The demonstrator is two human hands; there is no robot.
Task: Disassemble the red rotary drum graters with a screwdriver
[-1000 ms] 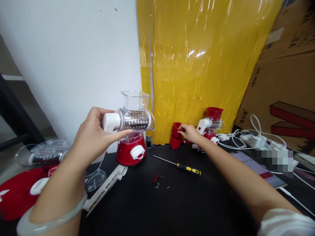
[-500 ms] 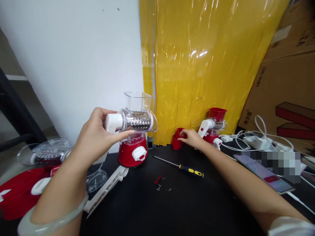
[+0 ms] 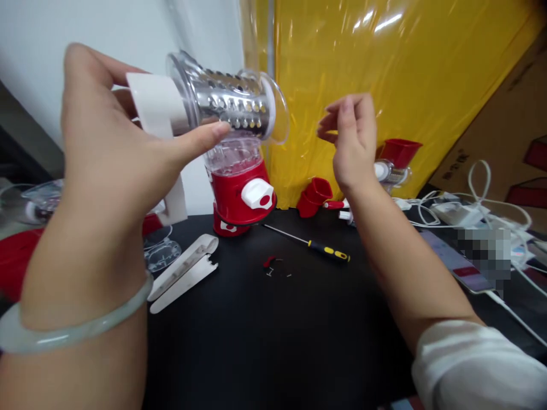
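Red-based grater (image 3: 237, 102): held up, left of centre, above the black table (image 3: 299, 341).
Left hand (image 3: 100, 139): clamped around the grater's white end (image 3: 156, 105).
Right hand (image 3: 354, 136): raised farther right, fingers half curled.

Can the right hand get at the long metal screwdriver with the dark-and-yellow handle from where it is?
Likely yes: the right hand is raised and appears to hold nothing, and nothing seems to cover the screwdriver. The left hand holds the clear plastic, red-based drum grater left of its handle.
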